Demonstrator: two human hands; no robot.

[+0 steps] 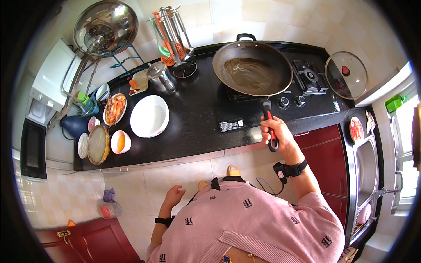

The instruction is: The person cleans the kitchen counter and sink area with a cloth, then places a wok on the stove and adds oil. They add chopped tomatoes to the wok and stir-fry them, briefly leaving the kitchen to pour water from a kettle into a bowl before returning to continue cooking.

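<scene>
My right hand grips the red-and-black handle of a large wok. The wok sits over the left burner of the black gas hob, and a shallow layer of clear liquid, oil or water, covers its bottom. My left hand hangs beside my body, below the counter's front edge, with loosely bent fingers and nothing in it. On the counter to the left of the wok stand a white bowl, a plate of shrimp and a small cup with egg yolk.
A metal canister and a utensil rack stand behind the bowls. The right burner is bare, with a glass lid leaning beside it. A steel sink lies at right. A sieve-like round container sits at the counter's left end.
</scene>
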